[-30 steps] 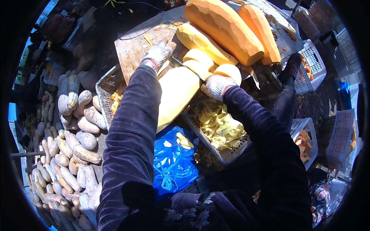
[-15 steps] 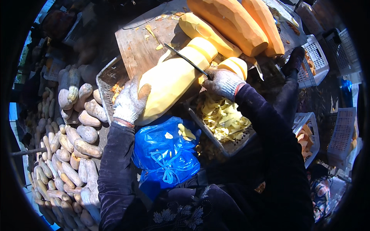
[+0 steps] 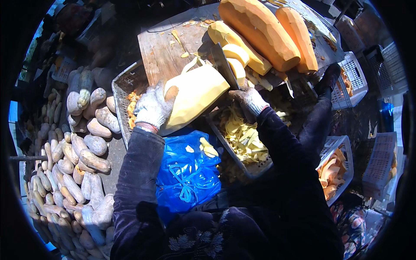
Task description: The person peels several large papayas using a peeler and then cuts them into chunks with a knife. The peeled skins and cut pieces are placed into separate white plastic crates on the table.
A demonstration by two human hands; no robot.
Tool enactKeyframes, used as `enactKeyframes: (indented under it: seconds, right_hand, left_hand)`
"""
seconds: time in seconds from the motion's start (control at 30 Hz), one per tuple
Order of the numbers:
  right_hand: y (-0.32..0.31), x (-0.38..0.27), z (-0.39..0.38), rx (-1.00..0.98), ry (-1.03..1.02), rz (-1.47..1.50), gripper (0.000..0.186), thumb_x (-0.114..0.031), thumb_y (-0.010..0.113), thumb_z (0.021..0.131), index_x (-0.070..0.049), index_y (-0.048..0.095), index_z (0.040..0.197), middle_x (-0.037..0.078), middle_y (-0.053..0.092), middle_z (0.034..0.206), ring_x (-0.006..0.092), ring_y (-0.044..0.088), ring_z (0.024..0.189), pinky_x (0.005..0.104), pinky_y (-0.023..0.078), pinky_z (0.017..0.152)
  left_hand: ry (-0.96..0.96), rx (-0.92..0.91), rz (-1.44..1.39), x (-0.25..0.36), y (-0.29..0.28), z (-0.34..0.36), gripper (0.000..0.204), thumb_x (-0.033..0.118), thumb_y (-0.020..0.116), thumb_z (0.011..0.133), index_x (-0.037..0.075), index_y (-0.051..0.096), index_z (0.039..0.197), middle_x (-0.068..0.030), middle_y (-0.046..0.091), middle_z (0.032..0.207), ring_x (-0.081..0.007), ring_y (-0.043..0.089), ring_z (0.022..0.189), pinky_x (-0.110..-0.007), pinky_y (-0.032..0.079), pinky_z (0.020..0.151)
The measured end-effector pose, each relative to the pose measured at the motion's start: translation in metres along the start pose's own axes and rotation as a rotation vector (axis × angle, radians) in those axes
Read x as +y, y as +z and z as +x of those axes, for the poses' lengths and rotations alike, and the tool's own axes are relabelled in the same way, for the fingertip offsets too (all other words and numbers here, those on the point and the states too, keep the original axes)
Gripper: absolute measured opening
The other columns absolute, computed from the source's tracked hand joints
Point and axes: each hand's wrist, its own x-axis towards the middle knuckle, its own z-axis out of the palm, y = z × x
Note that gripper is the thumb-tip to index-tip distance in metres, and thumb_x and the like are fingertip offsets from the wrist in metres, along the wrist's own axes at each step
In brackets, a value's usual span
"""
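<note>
A: Where's the peeled squash (image 3: pixel 195 95)?

B: Between the grips. The left hand (image 3: pixel 154 107), gloved, clasps its near end; the pale cut end faces the right hand (image 3: pixel 250 99).

A: And that right grip?

B: Closed around a knife (image 3: pixel 223 64), its blade standing between the cut end and thick slices (image 3: pixel 236 68) just beyond the grip.

A: How would the squash handle?

B: Heavy and stiff, I'd judge, probably slick where it's peeled. Best held around the broad near end, well away from the blade.

A: Farther out?

B: Nearer the body than the right grip, a crate (image 3: pixel 229 150) of peelings (image 3: pixel 245 138); between the forearms, a blue bag (image 3: pixel 188 151). Past both grips, orange squashes (image 3: pixel 262 37) lie on the worktop (image 3: pixel 157 50).
</note>
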Motion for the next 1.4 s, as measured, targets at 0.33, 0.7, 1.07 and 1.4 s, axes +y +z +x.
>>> enactKeyframes:
  seconds: [0.33,0.7,1.07,1.4]
  right_hand:
    - [-0.033,-0.093,-0.04,0.256,-0.029,0.077,0.036,-0.034,0.06,0.092,-0.001,0.068,0.102,0.01,0.064,0.07,0.017,0.062,0.062,0.0323,0.05,0.059]
    - [0.009,-0.072,-0.049,-0.008,0.009,-0.695,0.045,-0.037,0.048,0.094,0.001,0.061,0.116,0.028,0.061,0.12,0.0451,0.052,0.123,0.0503,0.035,0.111]
    - [-0.01,-0.087,-0.038,-0.129,0.035,-0.675,0.041,-0.036,0.047,0.095,0.0,0.064,0.106,0.024,0.068,0.1,0.0382,0.066,0.099,0.0469,0.05,0.091]
    - [-0.008,-0.081,0.003,-0.326,0.309,-0.378,0.042,-0.036,0.051,0.093,-0.001,0.07,0.11,0.019,0.071,0.1,0.0358,0.068,0.095,0.0422,0.052,0.088]
  left_hand:
    - [-0.122,-0.043,0.006,0.013,0.003,0.002,0.072,0.062,0.041,0.096,0.005,0.052,0.139,-0.0279,0.061,0.124,-0.0442,0.058,0.115,-0.049,0.045,0.101]
    - [-0.062,-0.112,0.053,0.04,-0.012,-0.001,0.07,0.062,0.039,0.097,0.005,0.056,0.135,-0.0253,0.061,0.125,-0.0416,0.06,0.115,-0.051,0.047,0.099]
    - [0.22,-0.009,-0.172,0.118,0.025,0.163,0.061,0.055,0.038,0.098,0.016,0.048,0.144,-0.0132,0.045,0.15,-0.0342,0.033,0.143,-0.057,0.02,0.117]
    - [0.189,-0.105,-0.084,0.089,0.051,0.188,0.072,0.06,0.042,0.095,0.019,0.035,0.153,-0.012,0.028,0.16,-0.0356,0.021,0.149,-0.055,0.015,0.12]
